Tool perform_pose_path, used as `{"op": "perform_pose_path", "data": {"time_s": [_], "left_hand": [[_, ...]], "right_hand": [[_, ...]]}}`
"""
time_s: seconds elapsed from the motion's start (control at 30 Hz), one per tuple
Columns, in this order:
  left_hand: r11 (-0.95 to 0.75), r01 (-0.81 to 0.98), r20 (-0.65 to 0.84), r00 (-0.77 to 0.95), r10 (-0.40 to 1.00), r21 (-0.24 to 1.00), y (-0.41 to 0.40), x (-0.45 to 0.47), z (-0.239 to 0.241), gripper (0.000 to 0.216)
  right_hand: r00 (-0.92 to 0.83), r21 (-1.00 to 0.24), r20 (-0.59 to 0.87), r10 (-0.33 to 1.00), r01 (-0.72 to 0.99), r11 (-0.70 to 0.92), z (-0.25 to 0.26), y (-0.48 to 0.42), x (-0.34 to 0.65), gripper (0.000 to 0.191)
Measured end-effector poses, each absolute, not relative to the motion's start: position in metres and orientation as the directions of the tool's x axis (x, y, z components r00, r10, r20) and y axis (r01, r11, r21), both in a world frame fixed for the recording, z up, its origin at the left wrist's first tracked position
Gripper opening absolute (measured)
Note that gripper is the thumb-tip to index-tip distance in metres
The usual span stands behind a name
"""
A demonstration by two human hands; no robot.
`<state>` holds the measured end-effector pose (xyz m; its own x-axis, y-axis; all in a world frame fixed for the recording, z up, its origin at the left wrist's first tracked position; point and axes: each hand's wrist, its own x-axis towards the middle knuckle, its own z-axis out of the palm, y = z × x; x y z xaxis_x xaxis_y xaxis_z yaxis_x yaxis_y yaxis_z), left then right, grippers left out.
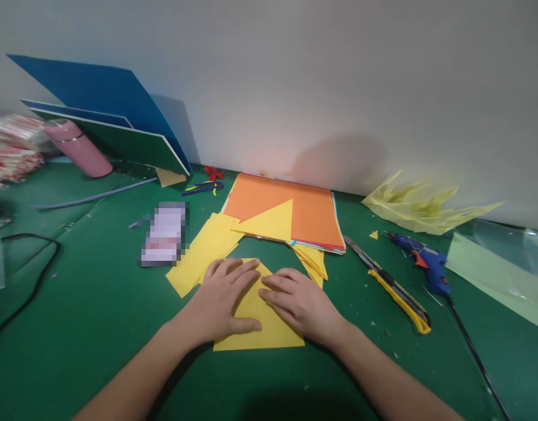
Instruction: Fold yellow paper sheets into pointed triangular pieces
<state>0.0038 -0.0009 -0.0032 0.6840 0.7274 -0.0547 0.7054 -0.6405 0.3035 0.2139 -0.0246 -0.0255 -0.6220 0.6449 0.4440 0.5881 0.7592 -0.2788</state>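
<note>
1 left hand [216, 301], fingers spread, and 1 right hand [306, 304], fingers loosely together, press yellow paper [271, 333] forward of the desk's [93, 298] back edge, apparently mid-fold, probably requiring creasing next.

paper stack [308, 207] behind sheet [269, 339], cutter [389, 285] right

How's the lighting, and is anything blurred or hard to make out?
In the head view, a soft shadow falls on the wall beside the blue board, with a warm tint above the orange paper; in the same view, a dark shadow lies on the table at the bottom, the bundles at far left look smeared, and the phone is coarsely pixelated.
</note>
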Motion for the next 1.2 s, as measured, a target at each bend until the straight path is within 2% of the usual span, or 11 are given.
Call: {"op": "perform_pose_path", "data": {"time_s": [0.7,1.2], "left_hand": [[-0.648,0.691,-0.018,0.688,0.725,0.320,-0.0015,0.0031,-0.0035,0.068],[-0.635,0.697,-0.027,0.680,0.733,0.335,-0.0018,0.0034,-0.0033,0.059]], "right_hand": [[-0.604,-0.345,0.416,0.680,0.587,0.733,-0.0279,-0.0235,0.2151,0.026],[-0.618,-0.330,0.423,0.663,0.576,0.748,-0.0253,-0.0230,0.2147,0.027]]}}
